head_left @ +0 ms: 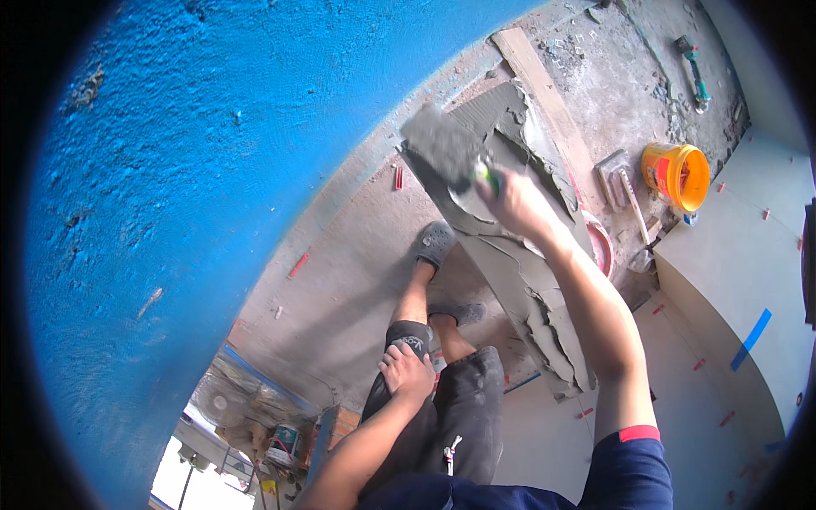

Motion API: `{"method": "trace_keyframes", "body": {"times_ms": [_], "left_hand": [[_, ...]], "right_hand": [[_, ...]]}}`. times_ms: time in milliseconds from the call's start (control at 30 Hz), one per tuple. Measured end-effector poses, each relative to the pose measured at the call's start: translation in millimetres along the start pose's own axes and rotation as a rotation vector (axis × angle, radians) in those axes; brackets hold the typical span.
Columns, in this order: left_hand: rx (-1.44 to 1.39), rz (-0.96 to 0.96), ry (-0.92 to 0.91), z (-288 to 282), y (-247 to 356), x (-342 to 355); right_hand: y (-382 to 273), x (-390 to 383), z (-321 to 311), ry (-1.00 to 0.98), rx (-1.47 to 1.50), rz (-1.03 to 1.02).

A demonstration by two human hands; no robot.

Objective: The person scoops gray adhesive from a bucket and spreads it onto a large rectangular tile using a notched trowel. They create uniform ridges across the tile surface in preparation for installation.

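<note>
The right hand [514, 200] is wrapped tight on a trowel [442, 146] spreading grey paste [518, 272]; it should press flat and even. The left hand [406, 371] rests spread on the knee

A rough blue wall [212, 170] filled the picture from nine to twelve o'clock. Bare grey concrete floor [340, 289] ran through the middle, littered with rubble near one o'clock. Pale tiles [731, 255] lay at four o'clock. Daylight came in at seven o'clock.
</note>
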State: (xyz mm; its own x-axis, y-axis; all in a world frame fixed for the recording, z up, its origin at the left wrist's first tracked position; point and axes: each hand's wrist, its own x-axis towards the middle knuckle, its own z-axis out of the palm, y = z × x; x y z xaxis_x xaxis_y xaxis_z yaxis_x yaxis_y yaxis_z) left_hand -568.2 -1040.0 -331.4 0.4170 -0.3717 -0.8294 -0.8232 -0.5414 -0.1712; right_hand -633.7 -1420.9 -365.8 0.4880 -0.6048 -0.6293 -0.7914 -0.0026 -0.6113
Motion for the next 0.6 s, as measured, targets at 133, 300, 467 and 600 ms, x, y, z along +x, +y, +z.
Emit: {"method": "trace_keyframes", "body": {"times_ms": [133,300,467,600], "left_hand": [[0.001,-0.015,-0.019,-0.1,5.4,-1.0],[-0.047,-0.054,-0.041,7.3,2.2,-2.5],[-0.075,-0.028,0.017,8.1,0.8,-2.8],[-0.048,-0.012,0.021,9.6,-0.4,-4.0]], "right_hand": [[17.2,71.5,-15.7,0.362,-0.073,0.045],[27.5,27.3,-27.5,0.594,-0.015,0.143],[38.7,-25.1,-29.8,0.456,0.577,0.220],[44.1,-9.9,-1.0,0.509,0.579,0.361]]}}
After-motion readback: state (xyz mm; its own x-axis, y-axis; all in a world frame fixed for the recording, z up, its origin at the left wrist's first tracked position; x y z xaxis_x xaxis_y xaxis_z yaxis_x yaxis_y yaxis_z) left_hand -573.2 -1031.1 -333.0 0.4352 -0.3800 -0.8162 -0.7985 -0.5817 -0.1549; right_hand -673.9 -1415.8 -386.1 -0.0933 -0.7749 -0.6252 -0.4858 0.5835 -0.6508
